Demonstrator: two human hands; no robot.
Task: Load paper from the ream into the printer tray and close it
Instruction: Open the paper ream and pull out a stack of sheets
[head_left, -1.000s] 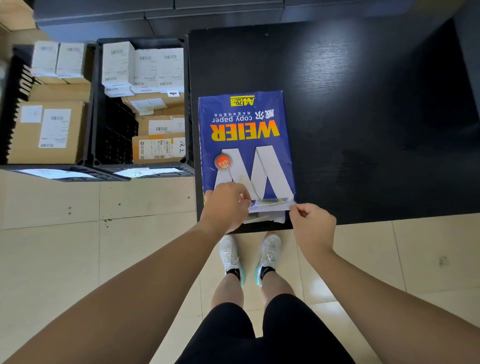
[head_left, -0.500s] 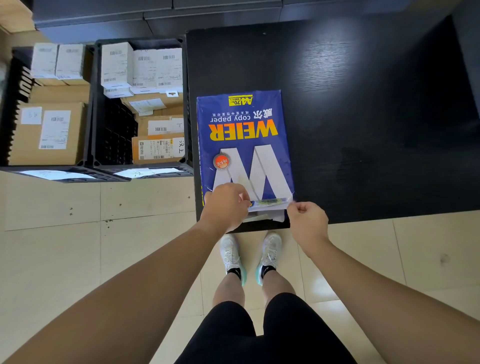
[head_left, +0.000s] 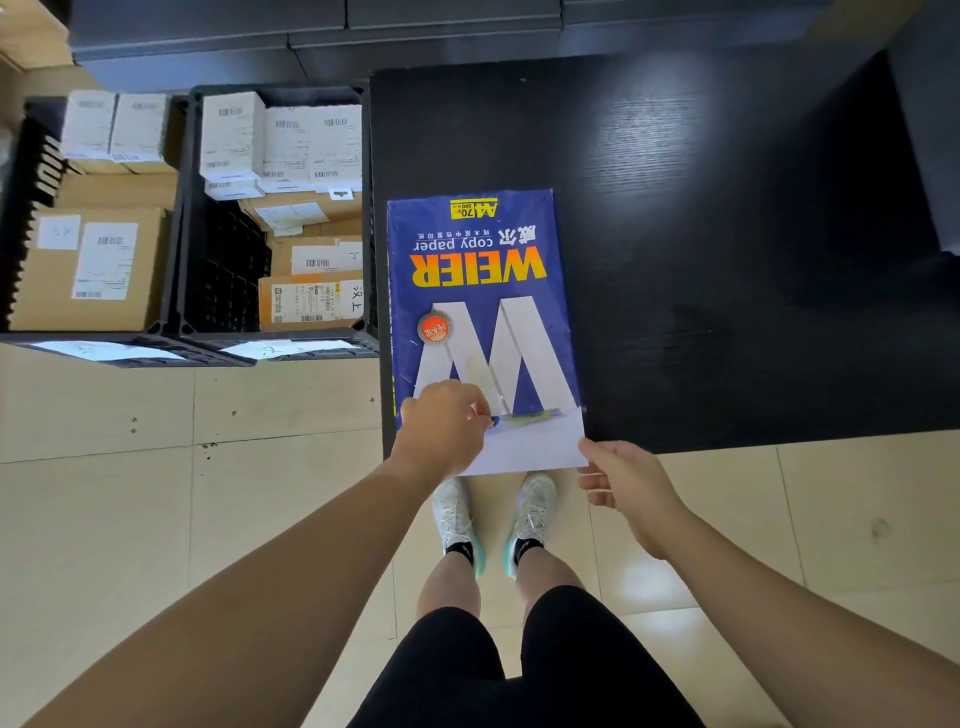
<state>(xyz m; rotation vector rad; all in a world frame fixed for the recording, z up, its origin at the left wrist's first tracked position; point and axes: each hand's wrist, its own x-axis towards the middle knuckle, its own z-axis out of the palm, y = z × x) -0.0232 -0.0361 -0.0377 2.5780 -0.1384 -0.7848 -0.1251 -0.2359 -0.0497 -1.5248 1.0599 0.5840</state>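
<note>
A blue WEIER ream of copy paper (head_left: 480, 291) lies flat on the black table (head_left: 701, 234), its near end open at the table's front edge. White sheets (head_left: 530, 447) stick out of that open end, past the table edge. My left hand (head_left: 441, 426) rests on the near left corner of the ream, fingers curled on the wrapper's torn edge. My right hand (head_left: 623, 480) pinches the right corner of the protruding sheets. No printer or tray is in view.
Two black crates (head_left: 182, 291) full of cardboard boxes and white labelled cartons stand on the floor left of the table. Beige floor tiles (head_left: 156, 493) lie under me, with my legs and white shoes below the table's edge. Dark cabinets run along the back.
The white sheets have slid farther out of the ream's open end toward me. My right hand has moved back and down with them; my left hand stays on the wrapper.
</note>
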